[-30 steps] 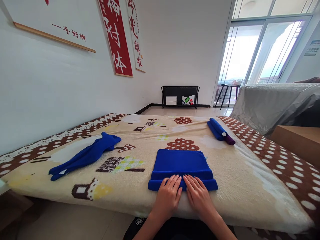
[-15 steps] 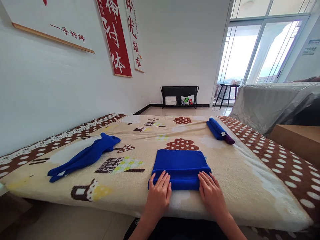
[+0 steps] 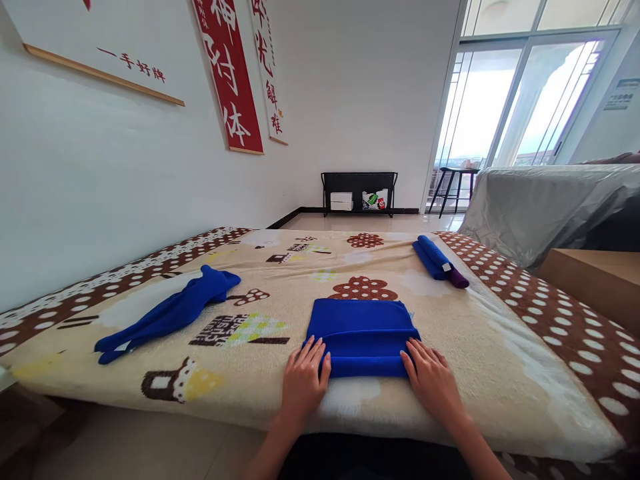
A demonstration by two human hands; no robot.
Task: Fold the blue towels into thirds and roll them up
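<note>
So I'm following this remotely through the head camera, and everything here is placed relative to the flat royal-blue rectangle of soft cloth (image 3: pixel 363 315) right in front of me. It's lying on a cream plush blanket with a brown, white-dotted border (image 3: pixel 520 393), close to the near edge, with its near side turned up into a thick fold or loose roll. My left hand (image 3: pixel 304 379) is on the left end of that roll and my right hand (image 3: pixel 433 375) is on the right end. Fingers on both are fairly straight and close together, thumbs a little out, laid over the cloth rather than clamped on it as far as I can see; I can't tell if any tips are tucked underneath. Left of the cloth is a limp, twisted royal-blue garment with a pale tag (image 3: pixel 175 315), well apart from it. Beyond the cloth and to its right sits a tight blue fabric roll with a dark purple end (image 3: pixel 440 261), also untouched. My read: the step in hand is rolling the near edge up and evening out its ends, with a good flat stretch left on the far side. The next move probably calls for equal, light pressure from both hands, pushing away from me, so the roll stays straight and neither end creeps ahead.
</note>
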